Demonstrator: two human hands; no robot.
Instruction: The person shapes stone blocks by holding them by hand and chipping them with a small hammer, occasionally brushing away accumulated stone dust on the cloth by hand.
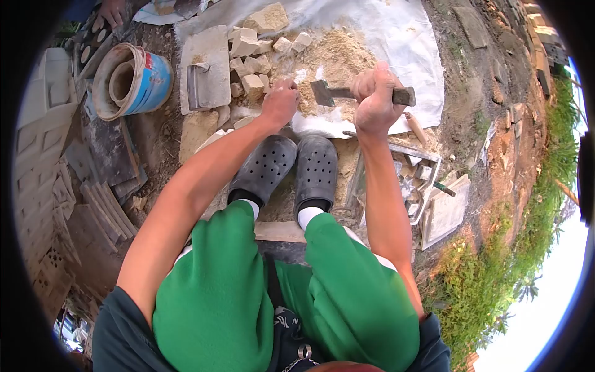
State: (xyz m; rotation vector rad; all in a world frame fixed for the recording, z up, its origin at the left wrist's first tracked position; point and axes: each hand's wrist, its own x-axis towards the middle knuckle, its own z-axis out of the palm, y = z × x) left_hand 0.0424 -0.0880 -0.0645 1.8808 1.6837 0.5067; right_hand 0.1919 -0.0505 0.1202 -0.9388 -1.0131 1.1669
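Observation:
My right hand (375, 99) is wrapped round a hatchet-like hammer (322, 93), raised over the ground sheet. Its flat metal blade points left, and a blocky dark end sticks out on the right of my fist. Low by the rubble, my left hand (282, 104) has its fingers curled together; whatever they hold, if anything, is hidden. Broken pale stones (253, 85) are heaped just left of and beyond that hand. Yellowish crumbs and dust (347, 53) lie in a mound on the white sheet (415, 49), beyond both hands.
Grey clogs (316, 170) on my feet stand close below the hands. At left are a blue bucket (149, 84) and a stone slab (214, 56) with a metal-edged tool (193, 87). A framed box (427, 192) of pieces sits right. Another person's hand (111, 11) shows upper left.

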